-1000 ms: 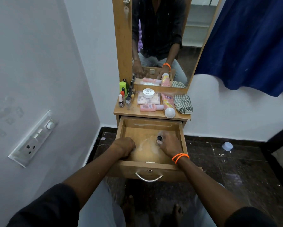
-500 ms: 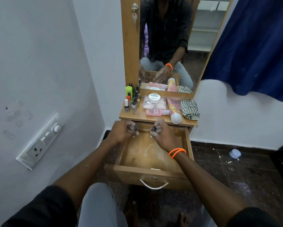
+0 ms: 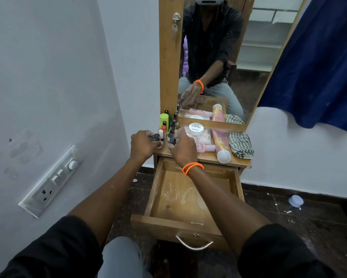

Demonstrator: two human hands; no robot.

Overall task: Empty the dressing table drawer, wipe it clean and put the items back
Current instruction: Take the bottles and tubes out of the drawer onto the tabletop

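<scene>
Both hands up out of the drawer [image 3: 192, 199] since a second ago, now over the left front of the tabletop [image 3: 208, 157], each carrying a small dark-capped bottle. Left hand [image 3: 143, 145] curled around one bottle [image 3: 156, 136], cap poking above the fingers. Right hand [image 3: 181, 146], orange bands [image 3: 192, 167] at the wrist, pinched on a second bottle [image 3: 172, 141]. Hands close together, bottles nearly side by side, just in front of a cluster of little polish bottles [image 3: 164, 129] and a green-capped container [image 3: 164, 119] at the mirror's foot. Cannot tell whether either held bottle touches the wood. Drawer pulled well out below, bare inside apart from pale smears and a dark spot on its floor, metal handle [image 3: 193, 244] on the front. Further right on the tabletop: a white round jar [image 3: 196, 128] sitting on a clear packet [image 3: 203, 137], a pink bottle [image 3: 205, 147] lying flat in front of it, a tall pink tube [image 3: 220, 145] lying with its white cap toward the edge, and a folded checked cloth [image 3: 240, 145] at the far right. Mirror [image 3: 218, 57] above, reflecting a seated person in a dark shirt. Switch panel [image 3: 52, 181] on the left wall, blue curtain [image 3: 319, 57] at upper right, white cap [image 3: 295, 201] on the dark floor.
</scene>
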